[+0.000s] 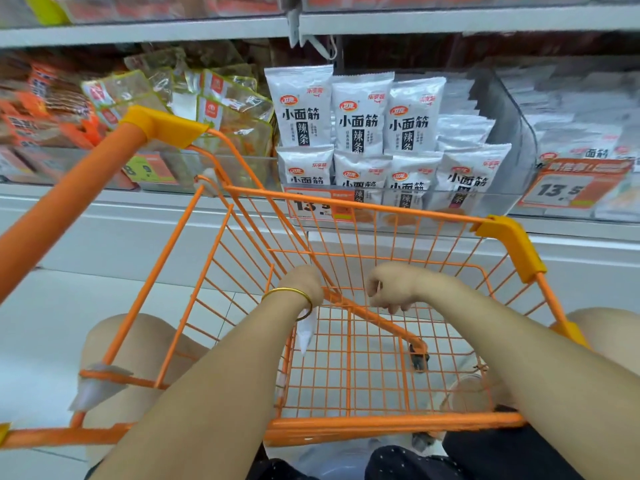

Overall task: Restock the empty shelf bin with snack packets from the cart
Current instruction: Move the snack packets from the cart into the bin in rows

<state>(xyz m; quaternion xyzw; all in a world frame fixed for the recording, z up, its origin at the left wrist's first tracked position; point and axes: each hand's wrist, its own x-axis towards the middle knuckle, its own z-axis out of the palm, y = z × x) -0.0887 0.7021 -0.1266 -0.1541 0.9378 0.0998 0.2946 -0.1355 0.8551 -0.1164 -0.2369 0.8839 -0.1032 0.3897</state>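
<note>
Facing the shelf (138,202), the person reaches both arms into the orange wire cart (381,206), which stands just in front of it.

Shelf bin (512,133), clear-walled: stacked with white snack packets (358,116) in upright rows. The front rows are full; the right rear looks lower but is blurred.

Left hand (301,282), bangle (287,292) at the wrist, is bent down and away. Its fingers are hidden, so the grip cannot be told.

Right hand (391,289) hangs beside the left, fingers loosely curled, nothing seen in it.

One lone packet (306,332) shows directly beneath the left wrist, upright against the cart's wire. Whether it is held or leaning is unclear.

Judgement: task near its end.

Handling: the packet is likely light, with slick, crinkly film and soft contents that would crush under a hard squeeze. It is best taken by the crimped top seam, or flat across both faces with thumb opposite fingers. It should then slide upright into a gap in a row.
</note>
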